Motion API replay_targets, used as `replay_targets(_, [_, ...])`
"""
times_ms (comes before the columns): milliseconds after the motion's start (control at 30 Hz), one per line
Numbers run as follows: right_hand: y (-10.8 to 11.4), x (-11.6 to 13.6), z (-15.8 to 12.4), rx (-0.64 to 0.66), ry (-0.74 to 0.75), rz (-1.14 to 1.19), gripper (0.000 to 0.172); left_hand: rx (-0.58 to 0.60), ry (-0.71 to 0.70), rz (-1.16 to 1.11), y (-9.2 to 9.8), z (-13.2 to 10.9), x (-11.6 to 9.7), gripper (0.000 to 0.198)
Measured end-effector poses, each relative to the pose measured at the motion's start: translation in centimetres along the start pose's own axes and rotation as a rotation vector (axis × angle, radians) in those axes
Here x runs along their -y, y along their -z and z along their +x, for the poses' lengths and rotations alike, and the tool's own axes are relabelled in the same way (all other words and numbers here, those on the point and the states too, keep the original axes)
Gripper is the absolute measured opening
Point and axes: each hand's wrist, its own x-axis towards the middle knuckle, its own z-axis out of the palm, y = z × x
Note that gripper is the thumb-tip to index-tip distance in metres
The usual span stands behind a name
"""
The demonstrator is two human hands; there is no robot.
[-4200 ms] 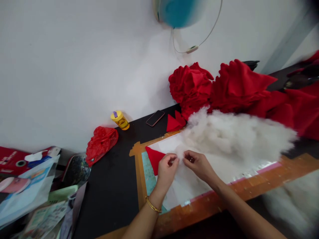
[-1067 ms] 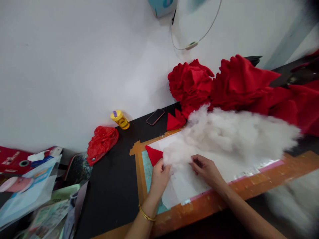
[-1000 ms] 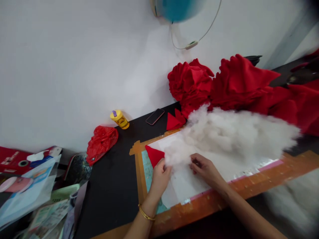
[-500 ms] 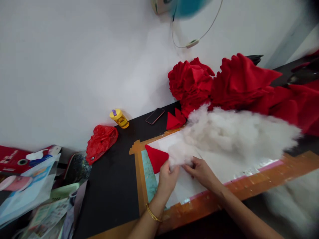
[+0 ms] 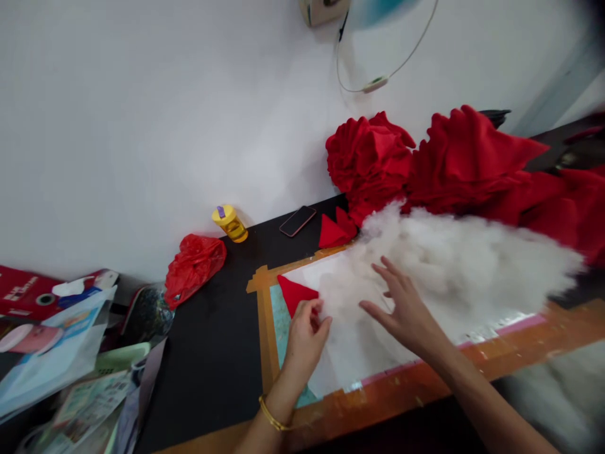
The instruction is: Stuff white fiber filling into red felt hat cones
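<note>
Bright, even, diffuse light; white wall [image 5: 142, 113] washed pale, shadows on the bench [image 5: 212, 328] soft and faint, stuffing pile [image 5: 463, 258] near blown-out with little texture. Wide-lens bend: bench edges slant, corners smear, fluff [image 5: 558, 391] at lower right and fan [image 5: 382, 5] at top blurred. Slight glare on the shiny strip [image 5: 472, 335].

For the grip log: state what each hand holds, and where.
Left hand pinches the red cone at its wide end; right hand, open over the white stuffing, holds nothing.
</note>
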Motion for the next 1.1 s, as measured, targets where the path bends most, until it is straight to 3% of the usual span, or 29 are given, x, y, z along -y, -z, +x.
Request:
replay_targets(133, [-3.7,1.1,1.2,0.296,0.062,-0.146,0.100,0.179,0.233,-0.356,-2.4,-0.6,0.8,0.037])
replay_targets(233, [-5.4,0.8,1.4,0.433,0.092,-0.299,0.095,0.233,0.298,-0.473,-1.8,-1.7,1.3,0.040])
replay_targets(300, [-5.6,0.6,0.9,0.463,0.184,-0.381,0.078,0.157,0.207,-0.286,-0.1,-2.2,1.4,0.032])
replay_targets(400, [-5.0,0.4,-0.4,0.459,0.282,-0.440,0.053,0.012,-0.135,0.215,2.8,-2.0,1.1,0.027])
replay_targets(467, [-4.7,-0.1,-1.2,0.414,0.295,-0.452,0.049,0.005,-0.313,0.496,4.0,-1.3,1.0,0.033])
replay_targets(533, [-4.5,-1.0,-1.7,0.351,0.296,-0.450,0.051,0.040,-0.375,0.692,4.4,-0.4,1.0,0.034])
replay_targets(600, [-4.5,-2.2,-1.7,0.299,0.309,-0.437,0.052,0.063,-0.385,0.760,4.3,0.5,1.3,0.029])
replay_targets(700, [-4.3,-3.4,-1.1,0.292,0.331,-0.384,0.051,0.050,-0.397,0.677,4.1,1.7,1.5,0.012])
replay_targets(767, [-3.9,-3.3,-0.7,0.306,0.322,-0.276,0.048,0.013,-0.397,0.607,4.2,2.4,1.3,0.011])
replay_targets(867, [-3.0,-1.2,-0.2,0.259,0.155,0.052,0.035,-0.073,-0.380,0.513,4.7,3.0,0.6,0.013])
replay_targets(933, [-2.5,1.0,-0.1,0.240,-0.112,0.328,0.027,-0.127,-0.374,0.458,4.7,2.8,0.1,0.014])
replay_targets(1000, [-2.4,3.2,-0.1,0.309,-0.345,0.576,0.031,-0.157,-0.379,0.403,4.1,2.2,-0.5,0.014])
replay_targets(1033, [-2.6,4.1,-0.1,0.365,-0.397,0.662,0.034,-0.168,-0.386,0.363,3.7,1.8,-0.7,0.013])
replay_targets(1100, [-3.6,5.0,-0.2,0.411,-0.350,0.696,0.032,-0.194,-0.401,0.267,2.7,1.0,-1.2,0.013])
